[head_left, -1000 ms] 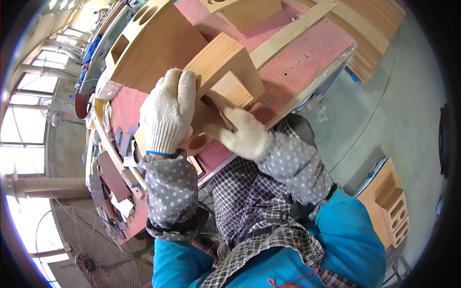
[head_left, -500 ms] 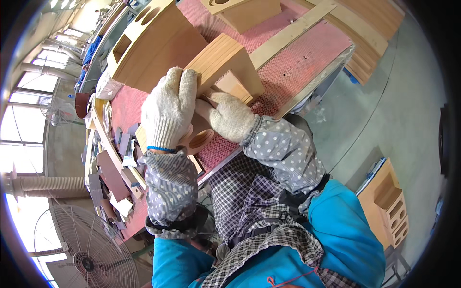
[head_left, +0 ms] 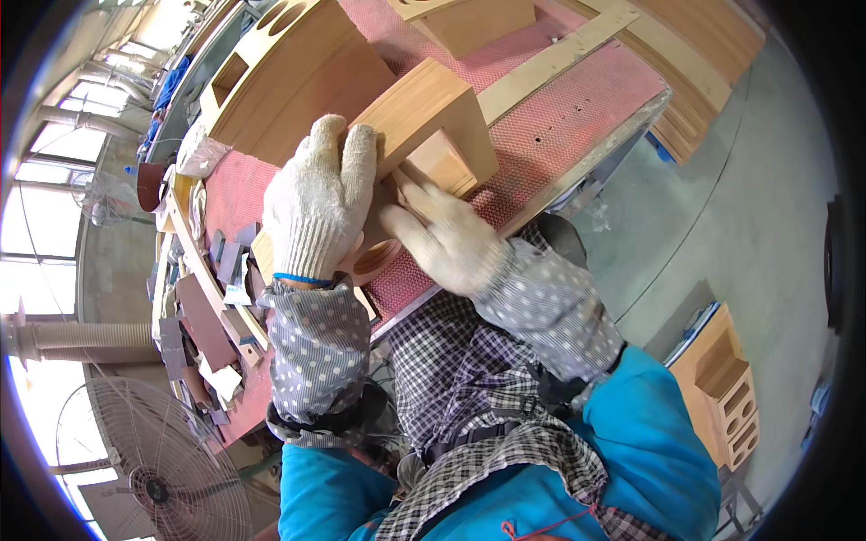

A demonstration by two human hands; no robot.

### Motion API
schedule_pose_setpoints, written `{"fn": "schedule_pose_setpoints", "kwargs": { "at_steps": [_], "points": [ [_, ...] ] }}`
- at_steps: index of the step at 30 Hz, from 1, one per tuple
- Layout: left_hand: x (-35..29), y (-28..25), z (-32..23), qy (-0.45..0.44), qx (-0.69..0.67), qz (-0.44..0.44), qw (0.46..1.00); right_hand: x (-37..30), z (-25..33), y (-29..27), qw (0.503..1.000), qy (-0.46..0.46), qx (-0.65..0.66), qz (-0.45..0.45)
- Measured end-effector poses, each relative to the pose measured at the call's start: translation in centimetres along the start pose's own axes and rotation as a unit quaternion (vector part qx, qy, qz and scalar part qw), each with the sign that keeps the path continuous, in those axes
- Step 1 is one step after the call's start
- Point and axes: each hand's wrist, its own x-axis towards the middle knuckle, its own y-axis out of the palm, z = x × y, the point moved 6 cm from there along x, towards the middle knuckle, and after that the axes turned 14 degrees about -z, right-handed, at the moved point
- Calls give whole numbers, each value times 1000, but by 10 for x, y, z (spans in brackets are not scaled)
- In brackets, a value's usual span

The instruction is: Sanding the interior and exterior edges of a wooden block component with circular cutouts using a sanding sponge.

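A pale wooden box-like piece (head_left: pixel 419 108) with an opening facing me stands tilted on the pink mesh-covered bench. My left hand (head_left: pixel 320 203), in a white knit glove, is closed on its left edge, fingers over the upper face. My right hand (head_left: pixel 446 230), gloved too, reaches toward the opening from the lower right. Its fingers are stretched out with the thumb apart; the fingertips are hidden against the wood. A rounded cut-out (head_left: pixel 377 259) shows in the lower part of the wood, below my hands.
A larger wooden cabinet (head_left: pixel 307 86) with round holes stands beyond my left hand; another wooden piece (head_left: pixel 469 22) sits farther back. A flat wooden strip (head_left: pixel 555 63) crosses the bench. Sanding sheets and scraps (head_left: pixel 206 325) lie left. A fan (head_left: pixel 155 487) stands lower left.
My right hand has turned, its fingers going from curled to stretched out toward the opening, and its wrist has come down and right. My left hand keeps its hold.
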Motion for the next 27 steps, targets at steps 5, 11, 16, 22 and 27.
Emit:
{"fn": "schedule_pose_setpoints", "kwargs": {
  "at_steps": [5, 11, 16, 22, 27],
  "points": [
    [1, 1, -7, 38, -4, -9, 999, 6, 11, -11, 996, -65, 59, -22],
    [3, 7, 4, -47, -4, 5, 999, 11, 3, 3, 999, -5, 24, 28],
    [0, -3, 0, 61, 41, -8, 997, -2, 11, -6, 995, -89, 18, -48],
    [4, 5, -5, 46, -8, -7, 999, 28, 0, 2, 999, -34, -10, 37],
    [2, -3, -3, 23, 6, -3, 1000, -18, 7, -15, 997, -60, 52, -9]
  ]
}}
